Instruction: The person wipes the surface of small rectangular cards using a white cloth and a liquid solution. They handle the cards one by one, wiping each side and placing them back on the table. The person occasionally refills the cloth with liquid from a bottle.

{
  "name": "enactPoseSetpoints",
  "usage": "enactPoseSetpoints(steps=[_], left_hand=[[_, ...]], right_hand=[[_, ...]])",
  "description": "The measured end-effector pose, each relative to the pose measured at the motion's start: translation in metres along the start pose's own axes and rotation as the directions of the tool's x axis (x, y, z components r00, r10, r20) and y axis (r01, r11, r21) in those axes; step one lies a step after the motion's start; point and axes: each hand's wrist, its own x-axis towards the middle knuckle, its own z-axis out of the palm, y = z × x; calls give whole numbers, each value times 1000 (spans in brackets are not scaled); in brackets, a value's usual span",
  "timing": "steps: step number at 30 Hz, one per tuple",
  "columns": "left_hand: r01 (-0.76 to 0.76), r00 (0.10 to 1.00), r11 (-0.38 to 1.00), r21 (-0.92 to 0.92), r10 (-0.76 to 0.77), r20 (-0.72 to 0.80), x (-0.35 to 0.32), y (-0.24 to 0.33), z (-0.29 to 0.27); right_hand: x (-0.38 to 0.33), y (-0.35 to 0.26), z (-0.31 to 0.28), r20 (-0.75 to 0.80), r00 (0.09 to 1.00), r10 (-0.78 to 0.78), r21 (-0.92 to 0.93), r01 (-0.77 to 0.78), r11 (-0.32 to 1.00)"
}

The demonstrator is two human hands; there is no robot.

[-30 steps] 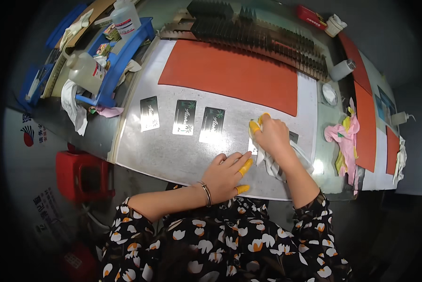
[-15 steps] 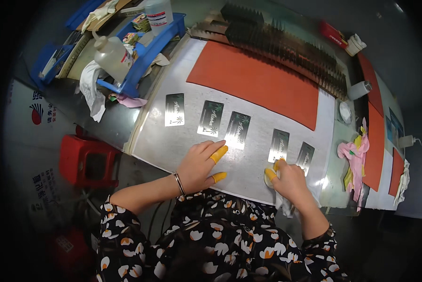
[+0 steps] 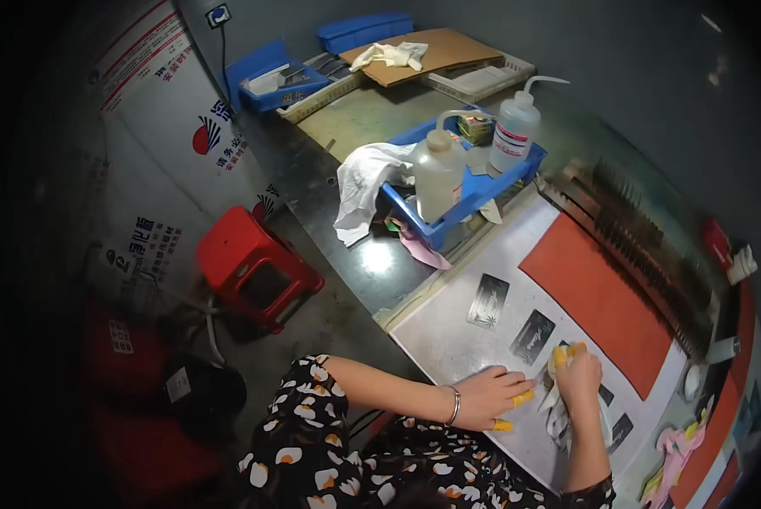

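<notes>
1. The head view looks down at a long grey bench (image 3: 448,339) with a person sitting at its near edge in a black top with flowers on it.
2. The left hand (image 3: 490,397) lies flat on the bench near the near edge. Its fingers are spread a little and hold nothing. Two fingertips wear yellow caps (image 3: 523,397), and a thin bracelet (image 3: 454,405) sits on the wrist.
3. The right hand (image 3: 577,377) is just beside the left one. It is closed around a bunched white cloth (image 3: 558,416) and presses it down on the bench. Its fingertips have yellow caps too.
4. The right hand covers part of a small dark card (image 3: 605,394). I cannot tell how much of the card the cloth touches.
5. Two more dark cards (image 3: 488,300) and (image 3: 532,337) lie in a row to the left of the hands, further from the near edge. Another dark card (image 3: 620,431) lies to the right.
6. A big orange mat (image 3: 601,305) lies behind the cards, toward the far edge.
7. At the left end of the bench stands a blue tray (image 3: 473,199) with two clear squeeze bottles (image 3: 438,174) in it. A white rag (image 3: 359,191) hangs over its corner.
8. A red stool (image 3: 253,267) stands on the floor, left of the bench.
</notes>
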Motion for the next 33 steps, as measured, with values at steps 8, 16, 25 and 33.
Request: enactPoseSetpoints(steps=[8, 16, 25, 33], left_hand=[[-46, 991, 975, -219, 17, -135, -13, -18, -13], [68, 974, 998, -10, -69, -218, -32, -47, -34], [34, 996, 995, 98, -26, -84, -29, -45, -36], [53, 995, 996, 66, -47, -92, -33, -44, -34]], right_hand=[[-47, -9, 1, 107, 993, -55, 19, 54, 998], [-34, -37, -48, 464, 874, -144, -18, 172, 985], [63, -53, 13, 108, 993, -52, 13, 50, 999], [22, -62, 17, 165, 979, -123, 28, 120, 992]])
